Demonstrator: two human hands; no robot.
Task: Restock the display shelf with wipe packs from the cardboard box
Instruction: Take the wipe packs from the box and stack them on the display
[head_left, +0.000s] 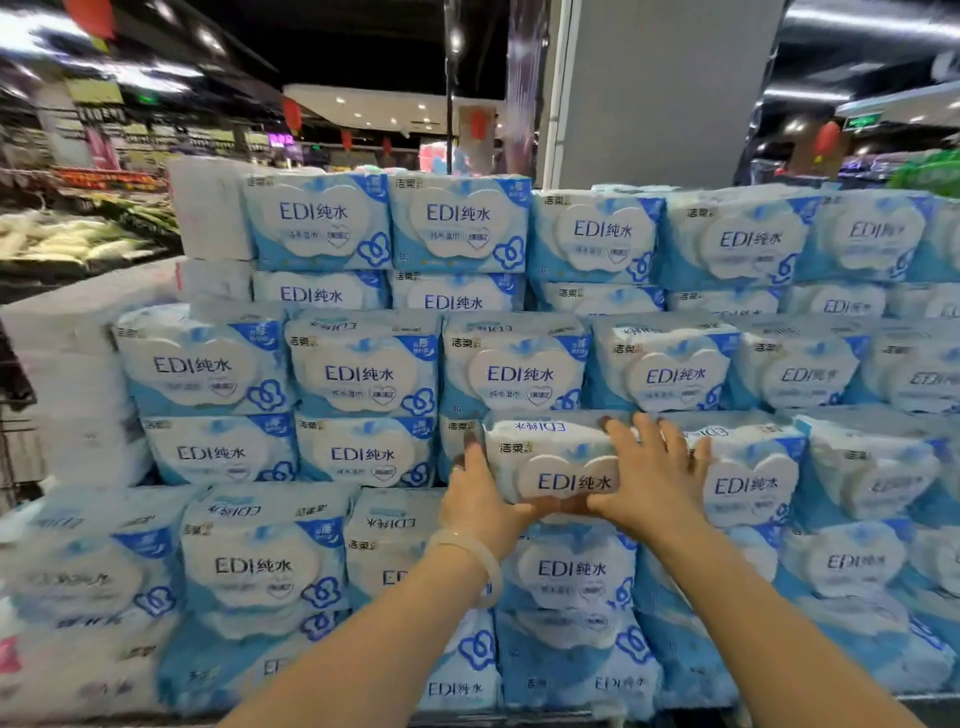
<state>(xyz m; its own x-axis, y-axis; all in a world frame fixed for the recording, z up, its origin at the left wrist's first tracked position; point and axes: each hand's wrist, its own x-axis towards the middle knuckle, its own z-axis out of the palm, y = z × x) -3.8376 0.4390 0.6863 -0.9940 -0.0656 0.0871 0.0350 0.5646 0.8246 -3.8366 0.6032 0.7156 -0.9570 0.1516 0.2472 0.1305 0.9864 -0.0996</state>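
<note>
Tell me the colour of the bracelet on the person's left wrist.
The bracelet is pale, milky white and slightly translucent, seen in the head view.

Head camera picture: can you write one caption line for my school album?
Two hands, left and right, hold a wipe pack against a stepped store display of matching blue-and-white packs.

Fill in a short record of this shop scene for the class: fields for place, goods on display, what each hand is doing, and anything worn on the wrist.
place: shop aisle, stepped display of stacked packs
goods: blue-and-white wipe packs printed EDI
held pack: wipe pack, middle tier, between both hands
left hand: left hand grips the pack's left end
right hand: right hand spread over its right side
wrist: pale bangle on the left
</note>
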